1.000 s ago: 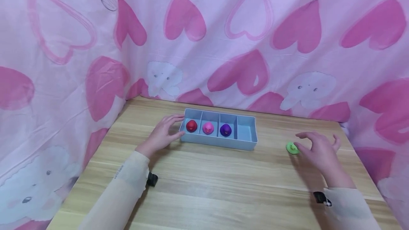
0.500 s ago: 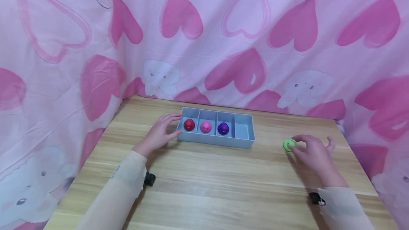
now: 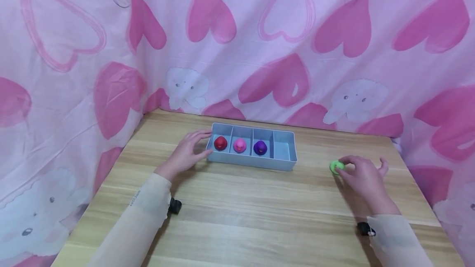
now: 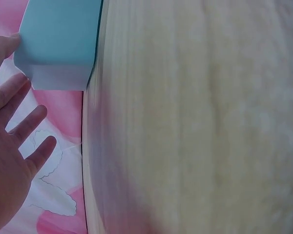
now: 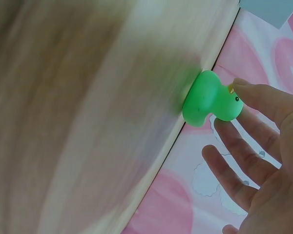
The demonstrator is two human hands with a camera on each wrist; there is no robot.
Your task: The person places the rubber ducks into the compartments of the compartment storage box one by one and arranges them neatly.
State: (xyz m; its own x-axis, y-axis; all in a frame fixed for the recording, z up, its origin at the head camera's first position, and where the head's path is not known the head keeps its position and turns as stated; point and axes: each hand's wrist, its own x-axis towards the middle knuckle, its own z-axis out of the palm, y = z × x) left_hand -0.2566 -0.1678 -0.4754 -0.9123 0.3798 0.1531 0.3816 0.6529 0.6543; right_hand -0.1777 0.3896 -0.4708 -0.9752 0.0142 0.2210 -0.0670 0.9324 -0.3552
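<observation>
In the head view a grey-blue divided box [image 3: 252,160] stands toward the back of the table. A red duck [image 3: 220,143], a pink duck [image 3: 239,145] and a purple duck [image 3: 260,148] sit one each in its left three compartments; the rightmost is bare. My left hand [image 3: 185,154] touches the box's left end with thumb and index finger, the other fingers spread, as the left wrist view shows. Right of the box, my right hand [image 3: 365,179] pinches the head of a green rubber duck [image 5: 205,100] between thumb and fingers. The duck stands upright at the tabletop.
The wood-grain table [image 3: 237,217] carries the box and the green duck. A pink heart-print curtain [image 3: 252,11] hangs right behind the table and along both sides. Black wrist cameras [image 3: 175,206] sit at the sleeve cuffs.
My right hand has moved in from beside the green duck, and its thumb and fingers have closed on the duck's head. My left hand stays at the box; the head view has shifted slightly.
</observation>
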